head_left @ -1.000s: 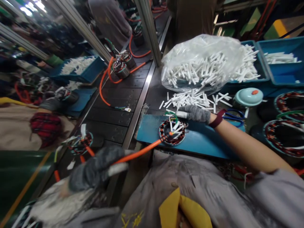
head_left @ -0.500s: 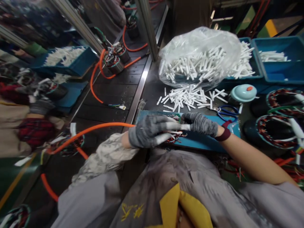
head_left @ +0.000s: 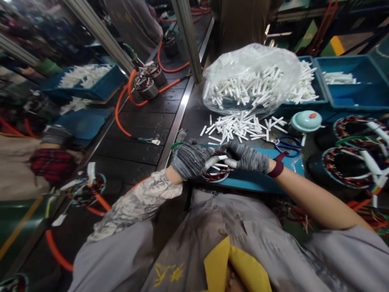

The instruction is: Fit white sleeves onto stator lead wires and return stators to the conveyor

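My left hand and my right hand, both in grey knit gloves, meet over a motor stator that lies on a blue mat at the bench's front edge. The left fingers are curled on the stator's white-sleeved leads. The right fingers pinch a white sleeve tube at the same spot. Most of the stator is hidden under the hands.
Loose white tubes lie behind the mat, before a clear bag full of them. Blue-handled scissors, a teal lid, blue bins and more stators are at the right. Left runs a conveyor carrying stators with orange cables; another person's gloved hand works there.
My left hand came up from the lower left, trailing the orange cable, and joined the right hand over the stator. The right hand stayed at the leads.
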Tool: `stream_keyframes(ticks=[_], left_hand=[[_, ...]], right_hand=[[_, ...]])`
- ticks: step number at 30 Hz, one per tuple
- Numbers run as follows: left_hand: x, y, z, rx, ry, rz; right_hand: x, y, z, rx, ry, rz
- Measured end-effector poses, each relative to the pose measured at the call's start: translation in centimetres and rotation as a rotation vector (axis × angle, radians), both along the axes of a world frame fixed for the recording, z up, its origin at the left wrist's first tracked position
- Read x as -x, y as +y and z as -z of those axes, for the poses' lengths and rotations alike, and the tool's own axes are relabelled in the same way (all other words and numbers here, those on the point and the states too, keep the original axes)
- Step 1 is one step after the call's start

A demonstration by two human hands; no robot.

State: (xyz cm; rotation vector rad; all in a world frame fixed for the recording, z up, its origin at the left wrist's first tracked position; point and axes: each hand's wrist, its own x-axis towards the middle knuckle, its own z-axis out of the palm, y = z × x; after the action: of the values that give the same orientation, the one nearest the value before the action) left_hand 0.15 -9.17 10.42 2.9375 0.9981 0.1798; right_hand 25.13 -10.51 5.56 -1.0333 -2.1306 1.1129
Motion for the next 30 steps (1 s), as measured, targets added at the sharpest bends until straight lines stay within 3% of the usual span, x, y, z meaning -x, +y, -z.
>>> stream_keyframes(ticks=[5, 9, 14, 19, 24, 26, 30], left_hand=[[-1.3, 0.2, 0.6, 0.239, -0.04, -0.073], [-2.9, -0.7, 0.0, 0.402, -0.085, -0.206], [-2.9, -1.8, 0.3, 0.406, -0.184, -0.28], [-2.0, -3.0, 1.4, 0.288, -0.184, -0.364], [-2.4, -2.9, 2.0, 0.17, -0.163, -0.404], [-2.4, -2.5, 2.1, 0.15, -0.156, -0.393], [-1.7, -1.2, 1.8, 0.153, -0.139, -0.31]], right_hand=[[-0.5, 1.8, 1.8, 0.276, 0.289, -0.04], [-1.0, 2.9, 1.9, 0.406, 0.311, -0.046], [-1.1, 1.9, 1.0, 0.268, 0.166, -0.069], [-0.6, 0.8, 0.4, 0.186, 0.086, -0.021], [0.7, 2.1, -0.2, -0.143, -0.251, 0.013], [1.2, 2.7, -0.4, -0.235, -0.411, -0.006], [1.5, 2.9, -0.8, -0.254, -0.539, -0.042]])
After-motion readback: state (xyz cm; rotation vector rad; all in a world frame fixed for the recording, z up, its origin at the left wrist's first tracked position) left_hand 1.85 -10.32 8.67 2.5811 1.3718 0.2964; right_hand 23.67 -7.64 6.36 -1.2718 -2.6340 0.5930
